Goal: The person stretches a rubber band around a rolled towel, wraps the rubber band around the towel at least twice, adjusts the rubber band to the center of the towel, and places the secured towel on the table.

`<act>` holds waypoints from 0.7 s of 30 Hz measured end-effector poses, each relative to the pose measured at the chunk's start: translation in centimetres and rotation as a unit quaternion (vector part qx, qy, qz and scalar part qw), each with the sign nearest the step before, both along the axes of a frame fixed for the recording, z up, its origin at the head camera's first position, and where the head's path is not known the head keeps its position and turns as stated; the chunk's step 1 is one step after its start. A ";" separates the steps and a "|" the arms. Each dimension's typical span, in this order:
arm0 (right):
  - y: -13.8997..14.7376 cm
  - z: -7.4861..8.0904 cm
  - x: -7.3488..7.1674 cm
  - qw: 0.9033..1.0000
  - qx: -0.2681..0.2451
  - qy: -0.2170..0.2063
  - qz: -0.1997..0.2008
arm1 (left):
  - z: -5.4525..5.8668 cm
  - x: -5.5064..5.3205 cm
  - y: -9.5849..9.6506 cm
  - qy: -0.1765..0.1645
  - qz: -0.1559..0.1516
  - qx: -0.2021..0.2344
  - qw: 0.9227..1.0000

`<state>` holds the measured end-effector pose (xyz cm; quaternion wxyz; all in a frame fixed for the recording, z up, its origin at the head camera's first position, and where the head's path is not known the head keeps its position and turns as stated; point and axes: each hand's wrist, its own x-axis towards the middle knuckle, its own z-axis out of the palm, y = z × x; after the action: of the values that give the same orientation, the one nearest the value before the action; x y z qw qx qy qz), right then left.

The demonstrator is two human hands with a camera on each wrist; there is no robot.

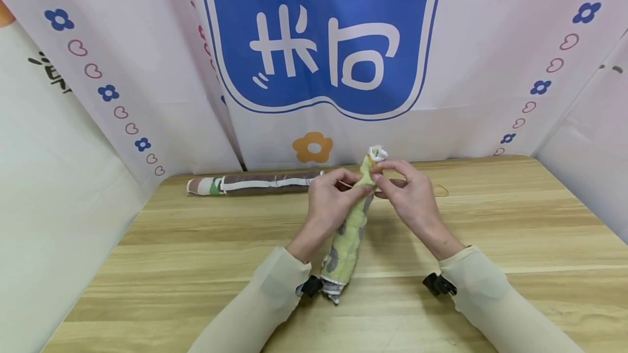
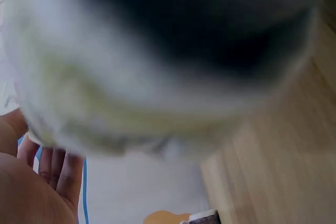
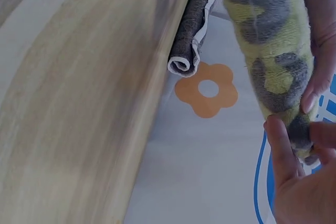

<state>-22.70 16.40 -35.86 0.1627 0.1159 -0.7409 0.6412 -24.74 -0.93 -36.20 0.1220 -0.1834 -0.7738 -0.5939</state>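
A rolled yellow-green towel [image 1: 345,238] with grey patches stands slanted between the two hands in the head view. Its narrow white-edged top points away, and its wider grey-and-white end hangs toward the person. With thumb and fingers, the left hand [image 1: 334,195] pinches the roll just below its neck. The right hand [image 1: 409,192] pinches it at the neck from the other side, thumb and forefinger close together. An orange-yellow band [image 1: 371,162] shows around the neck, partly covered by fingers. The right wrist view shows the patterned towel side; in the left wrist view its open end is blurred.
A brown rolled towel [image 1: 265,183] with white edging and a green stripe lies along the back of the wooden table [image 1: 196,266]. A thin yellow loop [image 1: 443,190] lies to the right of the right hand. A printed cloth [image 1: 471,97] hangs behind the table.
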 end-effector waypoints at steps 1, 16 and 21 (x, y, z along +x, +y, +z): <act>0.1 0.0 0.0 1.000 0.000 -0.008 0.002 | 0.0 0.0 0.0 -0.003 -0.001 0.003 1.000; 0.6 0.4 0.0 0.995 0.075 -0.056 0.027 | 1.7 -2.1 -3.2 -0.115 -0.134 0.063 0.982; 0.1 0.4 0.1 0.992 0.105 -0.032 0.063 | 2.0 -2.0 -3.7 -0.108 -0.110 0.046 0.987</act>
<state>-22.59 16.53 -35.50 0.0852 0.1582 -0.8002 0.5721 -26.70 -4.59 -34.18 -0.0203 -0.1965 -0.7296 -0.6548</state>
